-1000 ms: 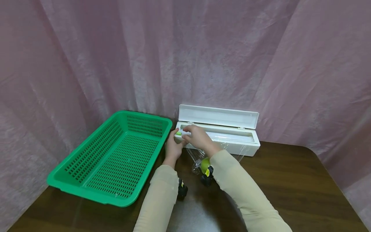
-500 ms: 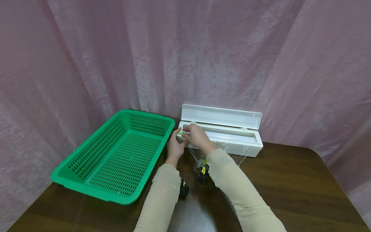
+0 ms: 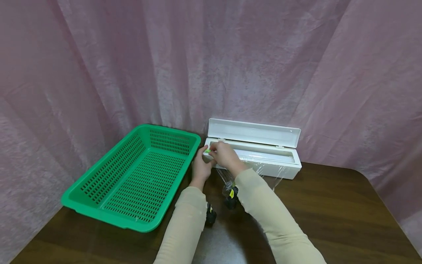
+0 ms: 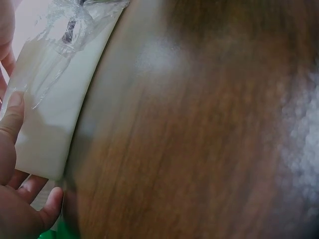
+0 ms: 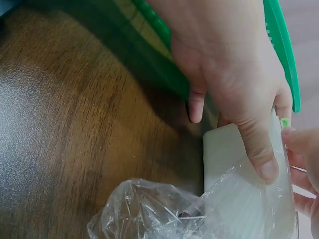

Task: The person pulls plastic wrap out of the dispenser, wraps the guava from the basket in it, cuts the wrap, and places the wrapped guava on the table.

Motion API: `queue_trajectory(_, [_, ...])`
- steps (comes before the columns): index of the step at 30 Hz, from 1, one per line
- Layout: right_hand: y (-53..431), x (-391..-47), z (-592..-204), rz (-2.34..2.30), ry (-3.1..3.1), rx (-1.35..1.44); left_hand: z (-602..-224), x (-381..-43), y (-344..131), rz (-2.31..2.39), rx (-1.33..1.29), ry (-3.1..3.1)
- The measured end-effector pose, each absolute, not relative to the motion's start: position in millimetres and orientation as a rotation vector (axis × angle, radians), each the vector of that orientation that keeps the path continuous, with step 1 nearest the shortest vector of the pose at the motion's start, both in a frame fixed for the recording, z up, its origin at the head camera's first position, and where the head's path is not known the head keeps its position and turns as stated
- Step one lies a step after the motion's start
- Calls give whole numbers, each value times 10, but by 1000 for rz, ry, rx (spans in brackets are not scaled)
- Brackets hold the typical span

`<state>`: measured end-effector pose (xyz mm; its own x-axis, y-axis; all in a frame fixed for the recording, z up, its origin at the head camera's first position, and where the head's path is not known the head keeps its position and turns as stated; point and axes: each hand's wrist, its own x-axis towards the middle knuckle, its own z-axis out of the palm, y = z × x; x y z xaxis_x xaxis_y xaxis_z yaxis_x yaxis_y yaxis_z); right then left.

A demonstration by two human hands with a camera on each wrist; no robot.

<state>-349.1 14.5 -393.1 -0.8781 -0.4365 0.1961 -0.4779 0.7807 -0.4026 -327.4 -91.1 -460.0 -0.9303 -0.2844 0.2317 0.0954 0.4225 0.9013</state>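
Note:
A white cling film box [image 3: 280, 170] stands at the back with its lid raised and a roll inside. My left hand [image 3: 200, 168] grips the box's left end, thumb on the front wall and fingers around the end, as the right wrist view shows. My right hand [image 3: 226, 156] pinches at the small green slide cutter [image 3: 207, 150] on the box's top left edge. Cling film [image 5: 149, 211] hangs crumpled from the box's front toward the table. A yellow-green round thing by the film is almost hidden behind my right wrist.
A large green plastic basket [image 3: 132, 224] stands left of the box, its rim close by my left hand. A pink curtain [image 3: 257, 66] hangs behind the brown wooden table [image 3: 346, 212]. Small black cameras sit on both wrists.
The head view has shifted slightly, so everything sits a little further right. My right wrist now covers more of the yellow-green round thing. Both hands keep their places on the box.

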Motion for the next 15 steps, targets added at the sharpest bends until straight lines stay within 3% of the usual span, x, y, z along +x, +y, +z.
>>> queue_trajectory(15, [215,-3475,-3973,811,-2861,742,-4608,-3258,-909,-1536,166,-2326])
